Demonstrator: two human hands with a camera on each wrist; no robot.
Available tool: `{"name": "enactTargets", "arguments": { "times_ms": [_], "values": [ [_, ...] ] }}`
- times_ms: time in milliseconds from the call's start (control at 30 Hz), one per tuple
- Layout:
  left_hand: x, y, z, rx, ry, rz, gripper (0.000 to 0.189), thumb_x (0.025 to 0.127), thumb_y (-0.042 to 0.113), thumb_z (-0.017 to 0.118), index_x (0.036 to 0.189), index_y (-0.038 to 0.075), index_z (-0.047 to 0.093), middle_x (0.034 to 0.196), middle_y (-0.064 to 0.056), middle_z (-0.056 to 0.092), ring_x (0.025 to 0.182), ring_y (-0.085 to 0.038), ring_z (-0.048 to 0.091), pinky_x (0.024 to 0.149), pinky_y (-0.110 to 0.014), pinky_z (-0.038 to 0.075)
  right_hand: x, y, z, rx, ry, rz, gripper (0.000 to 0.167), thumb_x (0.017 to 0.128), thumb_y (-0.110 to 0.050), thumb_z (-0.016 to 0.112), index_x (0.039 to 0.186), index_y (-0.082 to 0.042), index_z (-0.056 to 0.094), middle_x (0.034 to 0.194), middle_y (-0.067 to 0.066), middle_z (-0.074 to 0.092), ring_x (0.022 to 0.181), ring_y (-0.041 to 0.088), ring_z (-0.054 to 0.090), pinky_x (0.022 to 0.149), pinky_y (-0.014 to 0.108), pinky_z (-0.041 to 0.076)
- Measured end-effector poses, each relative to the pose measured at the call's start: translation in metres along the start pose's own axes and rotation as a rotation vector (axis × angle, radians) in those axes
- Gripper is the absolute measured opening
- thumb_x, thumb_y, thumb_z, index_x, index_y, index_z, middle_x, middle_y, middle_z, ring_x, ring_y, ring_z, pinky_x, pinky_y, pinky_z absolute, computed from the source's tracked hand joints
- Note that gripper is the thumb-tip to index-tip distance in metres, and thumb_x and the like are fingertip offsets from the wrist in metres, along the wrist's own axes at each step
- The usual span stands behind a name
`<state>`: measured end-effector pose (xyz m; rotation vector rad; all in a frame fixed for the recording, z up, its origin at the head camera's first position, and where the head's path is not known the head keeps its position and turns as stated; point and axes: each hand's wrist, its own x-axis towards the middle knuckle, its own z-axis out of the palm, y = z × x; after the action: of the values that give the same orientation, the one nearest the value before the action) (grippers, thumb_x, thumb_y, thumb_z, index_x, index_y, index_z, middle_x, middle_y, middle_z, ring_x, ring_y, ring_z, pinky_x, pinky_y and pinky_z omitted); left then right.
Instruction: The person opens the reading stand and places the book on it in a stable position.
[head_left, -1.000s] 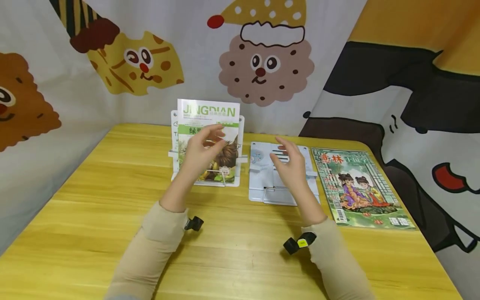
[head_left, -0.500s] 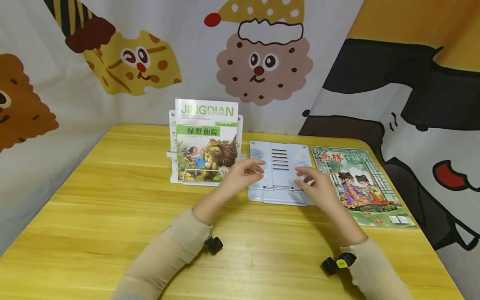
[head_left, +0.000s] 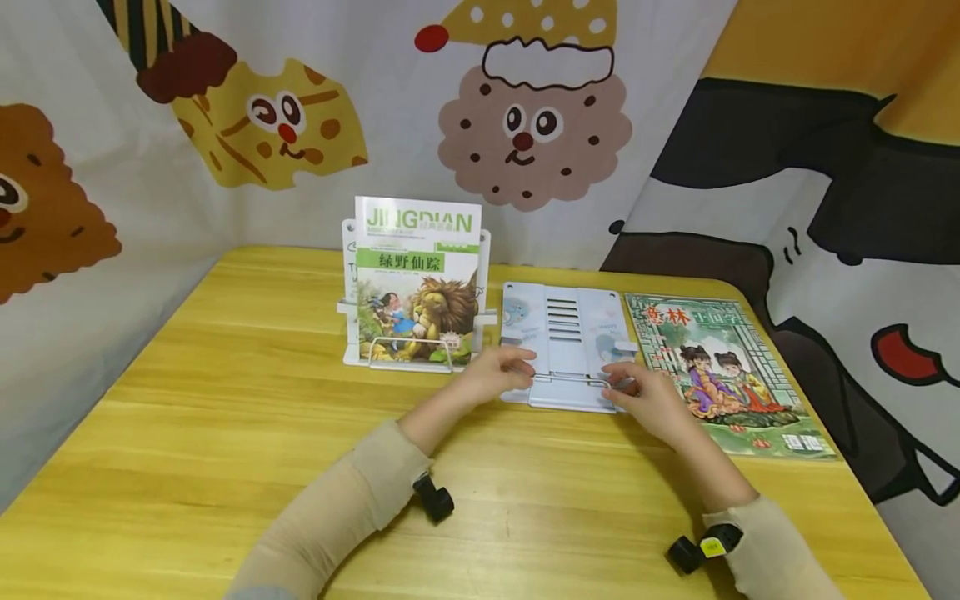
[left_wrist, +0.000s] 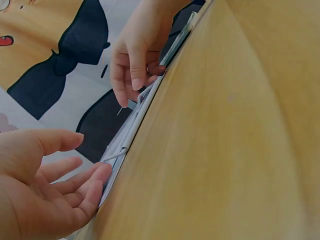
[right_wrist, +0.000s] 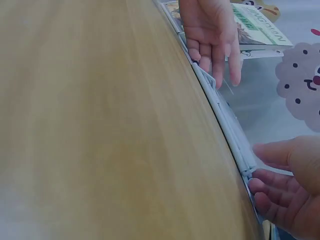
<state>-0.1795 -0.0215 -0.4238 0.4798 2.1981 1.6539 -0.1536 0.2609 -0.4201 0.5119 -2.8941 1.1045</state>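
So the left hand [head_left: 495, 373] and right hand [head_left: 651, 402] are both loose, thumbs away from fingers, gripping nothing. They're at either side of the wire bar [head_left: 570, 380] on a pale book stand [head_left: 562, 354], probably because that spot lets both sides be reached evenly. Can't tell if any fingertips actually touch it. The stand lies flat on the counter [head_left: 487, 508], folded down I guess. Just left of it, a white stand [head_left: 483, 267] props up a book [head_left: 416, 271], with a front wire [head_left: 411, 340] across the bottom, likely to stop it sliding off. Right side: a magazine [head_left: 723, 375] lying flat, cover up, on no stand.
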Motion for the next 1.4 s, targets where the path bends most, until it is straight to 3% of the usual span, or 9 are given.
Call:
{"name": "enactTargets", "arguments": {
  "times_ms": [133,267,467,700,1100,1400],
  "values": [
    [0.002,-0.002,0.001,0.06,-0.021,0.0,0.046,0.086,0.004,0.068,0.131,0.002,0.057,0.108,-0.01,0.067,0.096,-0.02,0.061,0.08,-0.026,0.05,-0.005,0.006,0.003,0.02,0.008,0.023,0.033,0.086,-0.007,0.072,0.117,0.0,0.064,0.083,0.004,0.065,0.068,0.016,0.058,0.057,0.027,0.048],
    [0.003,-0.003,0.001,0.07,-0.022,0.0,0.044,0.085,0.002,0.068,0.128,-0.002,0.059,0.1,-0.01,0.068,0.09,-0.017,0.062,0.075,-0.023,0.05,-0.006,0.008,0.004,0.031,0.015,0.036,0.032,0.085,-0.005,0.072,0.116,0.0,0.065,0.082,0.003,0.065,0.07,0.017,0.058,0.059,0.026,0.047],
    [0.002,-0.001,0.001,0.072,-0.026,-0.013,0.04,0.085,0.0,0.067,0.124,-0.006,0.06,0.097,-0.011,0.069,0.089,-0.018,0.063,0.076,-0.023,0.05,-0.003,0.009,0.004,0.037,0.01,0.055,0.03,0.083,-0.003,0.073,0.112,0.002,0.068,0.081,0.003,0.066,0.069,0.016,0.058,0.058,0.025,0.046],
    [0.003,0.0,0.002,0.02,-0.032,-0.039,0.04,0.085,-0.002,0.068,0.124,-0.007,0.06,0.099,-0.013,0.069,0.09,-0.019,0.064,0.08,-0.025,0.051,-0.003,0.011,0.001,0.125,-0.026,0.104,0.031,0.084,0.0,0.07,0.115,0.005,0.066,0.083,0.007,0.064,0.067,0.015,0.053,0.056,0.024,0.044],
    [0.007,0.004,0.015,0.054,0.004,-0.008,0.037,0.08,-0.006,0.07,0.117,-0.009,0.064,0.081,-0.006,0.064,0.073,-0.009,0.056,0.066,-0.019,0.049,-0.005,0.013,0.003,0.283,-0.04,0.083,0.034,0.085,0.005,0.068,0.118,0.006,0.061,0.087,0.014,0.06,0.066,0.013,0.048,0.056,0.022,0.04],
    [0.005,0.004,0.017,0.007,0.019,-0.038,0.031,0.082,-0.009,0.066,0.113,-0.004,0.067,0.076,-0.003,0.06,0.066,-0.01,0.054,0.059,-0.02,0.049,-0.006,0.011,0.001,0.411,-0.075,0.092,0.036,0.084,0.007,0.067,0.118,0.007,0.056,0.09,0.018,0.056,0.072,0.015,0.05,0.059,0.022,0.044]
  ]
}}
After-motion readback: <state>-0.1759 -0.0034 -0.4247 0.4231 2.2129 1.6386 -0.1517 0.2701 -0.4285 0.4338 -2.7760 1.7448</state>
